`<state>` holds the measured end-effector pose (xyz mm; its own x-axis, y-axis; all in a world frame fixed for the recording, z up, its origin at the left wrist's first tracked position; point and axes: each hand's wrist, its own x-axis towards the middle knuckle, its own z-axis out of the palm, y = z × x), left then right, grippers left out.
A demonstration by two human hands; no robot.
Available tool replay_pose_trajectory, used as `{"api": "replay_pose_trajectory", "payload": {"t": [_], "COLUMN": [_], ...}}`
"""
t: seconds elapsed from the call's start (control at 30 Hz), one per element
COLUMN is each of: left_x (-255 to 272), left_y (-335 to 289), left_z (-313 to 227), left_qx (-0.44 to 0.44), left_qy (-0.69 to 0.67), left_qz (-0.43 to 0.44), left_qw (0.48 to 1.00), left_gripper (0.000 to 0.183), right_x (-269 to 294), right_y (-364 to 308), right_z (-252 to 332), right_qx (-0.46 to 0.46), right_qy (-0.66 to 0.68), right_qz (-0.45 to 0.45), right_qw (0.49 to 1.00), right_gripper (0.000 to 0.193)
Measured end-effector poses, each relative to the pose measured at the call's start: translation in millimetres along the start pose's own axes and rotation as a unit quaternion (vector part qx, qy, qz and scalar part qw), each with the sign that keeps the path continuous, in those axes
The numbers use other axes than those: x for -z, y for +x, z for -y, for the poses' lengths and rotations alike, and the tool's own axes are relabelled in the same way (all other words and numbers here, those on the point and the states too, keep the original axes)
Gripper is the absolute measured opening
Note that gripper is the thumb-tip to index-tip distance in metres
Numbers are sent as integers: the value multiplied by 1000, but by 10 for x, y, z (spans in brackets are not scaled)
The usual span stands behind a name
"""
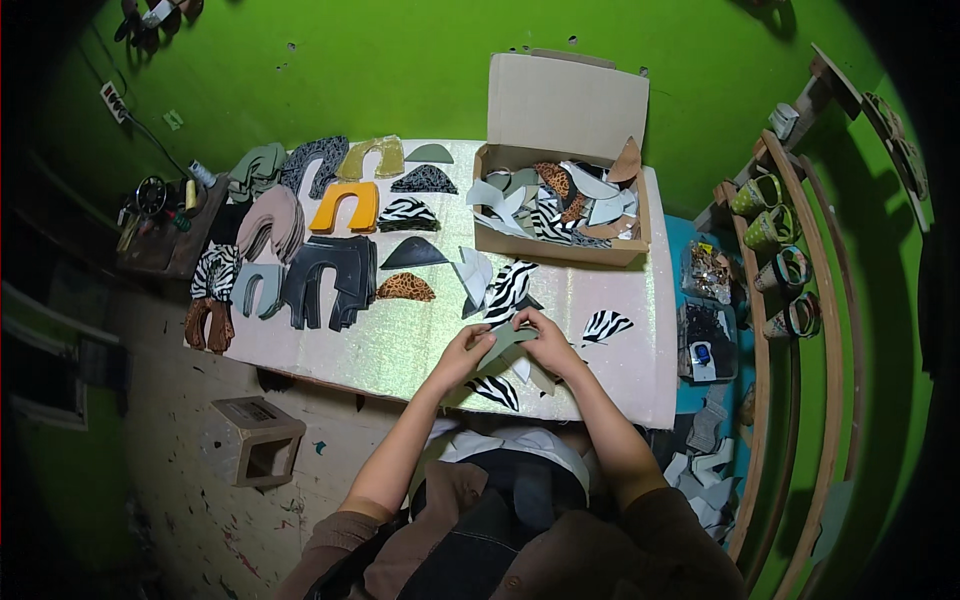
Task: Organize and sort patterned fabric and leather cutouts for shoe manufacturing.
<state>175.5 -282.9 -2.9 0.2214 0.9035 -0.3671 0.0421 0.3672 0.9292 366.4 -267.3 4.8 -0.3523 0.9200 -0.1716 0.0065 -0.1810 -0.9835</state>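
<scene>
Between my two hands, near the table's front edge, is an olive-green cut piece of sheet material. My left hand pinches its left end, and my right hand grips its upper right side. Just beyond my fingers lies a zebra-striped piece, partly over dark pieces, with pale grey pieces beside it. Another zebra-striped piece rests right of my right hand. A third zebra-striped piece lies below my left hand, and pale scraps show under my wrists.
An open cardboard box full of mixed cut pieces stands at the back right. Stacks of U-shaped pieces and half-moon pieces cover the table's left half. At right is a wooden rack with sandals; a stool stands on the floor.
</scene>
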Motion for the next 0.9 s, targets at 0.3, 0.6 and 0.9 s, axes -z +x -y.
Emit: {"api": "replay_pose_trajectory", "payload": {"t": [0.3,0.6,0.9], "left_x": [-161,-407,-475], "left_y": [-39,-34,66], "left_z": [188,115,131], "left_qx": [36,50,45], "left_qy": [-123,-177,-182], "left_qz": [-61,-80,-91], "left_qw": [990,980,978], "left_gripper": [22,26,32], "right_x": [365,491,506], "right_y": [-193,-355,-245], "right_z": [-31,-182,-120], "right_qx": [5,49,37], "right_qy": [-178,-547,-548], "right_qz": [-50,-27,0], "right_qw": [983,835,836], "right_gripper": [23,42,33]}}
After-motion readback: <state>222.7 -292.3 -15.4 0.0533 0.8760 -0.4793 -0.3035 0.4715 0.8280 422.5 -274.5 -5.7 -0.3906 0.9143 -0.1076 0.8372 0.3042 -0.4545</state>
